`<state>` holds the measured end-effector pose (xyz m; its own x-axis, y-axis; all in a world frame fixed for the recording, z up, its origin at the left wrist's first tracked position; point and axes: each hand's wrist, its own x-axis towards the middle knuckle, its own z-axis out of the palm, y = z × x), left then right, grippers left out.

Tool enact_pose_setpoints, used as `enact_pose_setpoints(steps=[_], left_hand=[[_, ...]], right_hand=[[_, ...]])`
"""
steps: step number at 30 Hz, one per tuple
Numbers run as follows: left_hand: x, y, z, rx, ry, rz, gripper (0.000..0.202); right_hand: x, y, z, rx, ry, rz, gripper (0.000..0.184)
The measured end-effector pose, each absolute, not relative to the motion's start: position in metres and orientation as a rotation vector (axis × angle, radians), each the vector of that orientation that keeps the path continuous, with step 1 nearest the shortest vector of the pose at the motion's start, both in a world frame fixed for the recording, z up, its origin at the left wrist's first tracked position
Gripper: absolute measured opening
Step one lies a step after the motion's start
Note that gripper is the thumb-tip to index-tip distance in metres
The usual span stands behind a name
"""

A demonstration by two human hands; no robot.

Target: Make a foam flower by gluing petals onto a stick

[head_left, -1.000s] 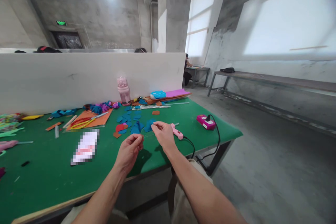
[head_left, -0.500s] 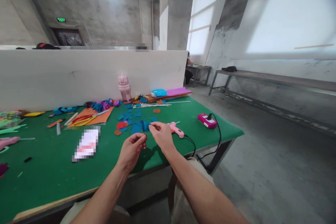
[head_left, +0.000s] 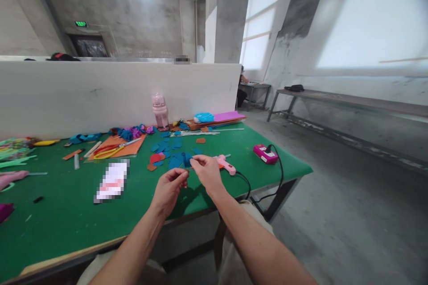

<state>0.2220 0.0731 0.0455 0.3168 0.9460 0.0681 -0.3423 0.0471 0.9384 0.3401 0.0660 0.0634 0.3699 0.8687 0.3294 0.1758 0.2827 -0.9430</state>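
Observation:
Above the green table [head_left: 140, 213], my left hand [head_left: 170, 189] is closed in a pinch; whatever sits between its fingertips is too small to make out. Close beside it on the right, my right hand [head_left: 207, 174] is also pinched, with a curled blue felt piece [head_left: 186, 160] at its thumb and fingertips. Flat blue felt pieces [head_left: 174, 160] lie just behind the fingers. Red [head_left: 155, 158] and brown felt pieces [head_left: 152, 167] rest to their left. A pink glue gun [head_left: 227, 165] lies right of my right hand, partly hidden by it.
A magenta power box [head_left: 265, 153] with a black cable sits at the right. Pliers and scissors [head_left: 112, 151] lie on orange sheets at the left. A pink bottle [head_left: 160, 112] stands against the white partition [head_left: 113, 98]. Another glue gun [head_left: 13, 179] lies far left.
The whole view has shifted slightly. Both hands keep nearly the same pinched pose beside each other, and the blue felt piece stays at my right fingertips.

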Motion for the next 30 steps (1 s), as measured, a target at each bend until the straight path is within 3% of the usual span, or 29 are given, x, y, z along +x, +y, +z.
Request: enact_pose_setpoints(steps=[30], left_hand=[[0.2198,0.0753,0.0421,1.139,0.722,1.120,0.016]], right_hand=[[0.3379,0.0624,0.0669,-1.196,-1.090,0.709,0.019]])
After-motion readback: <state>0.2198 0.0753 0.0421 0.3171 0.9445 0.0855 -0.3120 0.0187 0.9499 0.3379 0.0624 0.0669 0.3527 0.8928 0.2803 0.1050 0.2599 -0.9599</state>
